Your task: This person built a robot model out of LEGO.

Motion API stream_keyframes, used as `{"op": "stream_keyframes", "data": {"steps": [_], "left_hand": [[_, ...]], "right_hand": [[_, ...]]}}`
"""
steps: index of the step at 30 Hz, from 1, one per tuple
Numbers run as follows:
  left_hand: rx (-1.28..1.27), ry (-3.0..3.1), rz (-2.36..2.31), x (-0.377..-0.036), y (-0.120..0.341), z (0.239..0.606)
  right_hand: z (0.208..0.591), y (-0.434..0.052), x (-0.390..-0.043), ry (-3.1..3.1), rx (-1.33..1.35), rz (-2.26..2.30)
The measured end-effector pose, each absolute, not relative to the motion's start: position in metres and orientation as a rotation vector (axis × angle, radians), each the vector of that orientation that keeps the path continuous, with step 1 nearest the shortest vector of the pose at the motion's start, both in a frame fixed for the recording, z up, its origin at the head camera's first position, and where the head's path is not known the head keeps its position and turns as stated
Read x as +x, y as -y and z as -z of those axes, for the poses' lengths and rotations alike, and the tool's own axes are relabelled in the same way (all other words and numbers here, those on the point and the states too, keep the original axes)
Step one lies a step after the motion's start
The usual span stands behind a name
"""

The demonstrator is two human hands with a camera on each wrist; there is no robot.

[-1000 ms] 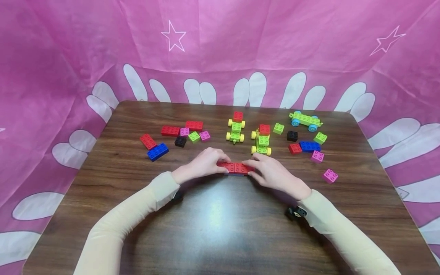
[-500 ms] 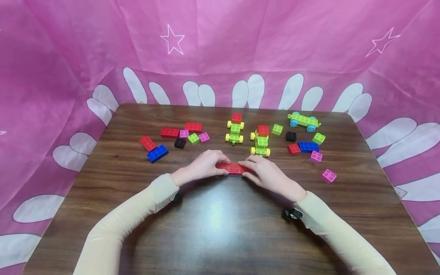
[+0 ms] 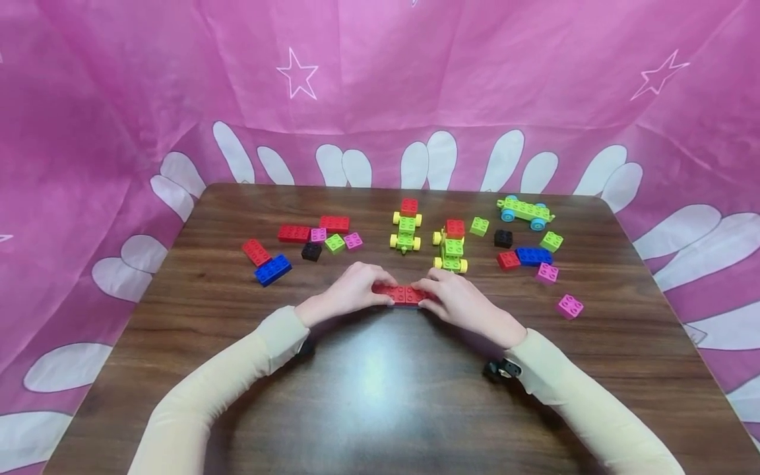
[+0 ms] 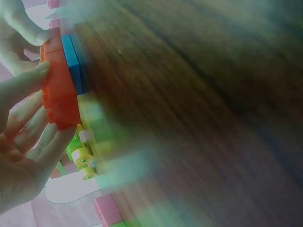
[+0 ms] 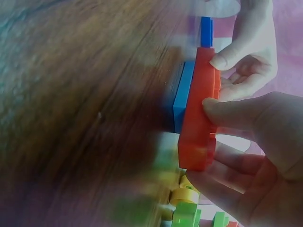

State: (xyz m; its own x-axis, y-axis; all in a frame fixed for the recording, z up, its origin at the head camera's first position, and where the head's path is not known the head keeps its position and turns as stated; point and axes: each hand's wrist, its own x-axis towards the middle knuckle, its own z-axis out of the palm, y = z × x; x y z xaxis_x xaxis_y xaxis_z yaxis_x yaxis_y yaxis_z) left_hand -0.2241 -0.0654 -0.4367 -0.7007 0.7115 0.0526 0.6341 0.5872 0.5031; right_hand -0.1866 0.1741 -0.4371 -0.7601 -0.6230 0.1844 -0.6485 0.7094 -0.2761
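Note:
Two red building bricks lie end to end at the middle of the table, a left one [image 3: 396, 294] and a right one [image 3: 413, 295]. Under them sits a blue brick [image 5: 184, 97], which they overhang at both ends in the wrist views. My left hand [image 3: 354, 289] pinches the left red brick, thumb [image 4: 29, 81] on its near side. On the right red brick, my right hand [image 3: 466, 305] has its thumb on the near side and fingers around the outer end. My fingers cover the outer ends of both bricks in the head view.
Beyond my hands stand two green cars with yellow wheels [image 3: 406, 227] [image 3: 452, 251]. A green car base with blue wheels [image 3: 525, 210] is at the back right. Loose bricks lie left, including a blue one [image 3: 273, 270], and right, including a pink one [image 3: 570, 306].
My right hand has shifted slightly left along the red bricks and covers more of the right one. My left hand keeps its hold. The head view has tilted a little.

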Motion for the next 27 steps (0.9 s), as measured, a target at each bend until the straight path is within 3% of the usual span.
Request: {"op": "stream_keyframes", "data": {"steps": [27], "left_hand": [[1.138, -2.721, -0.721, -0.2194, 0.0599, 0.4383]], "right_hand": [[0.4372, -0.173, -0.1864, 2.815, 1.028, -0.461]]}}
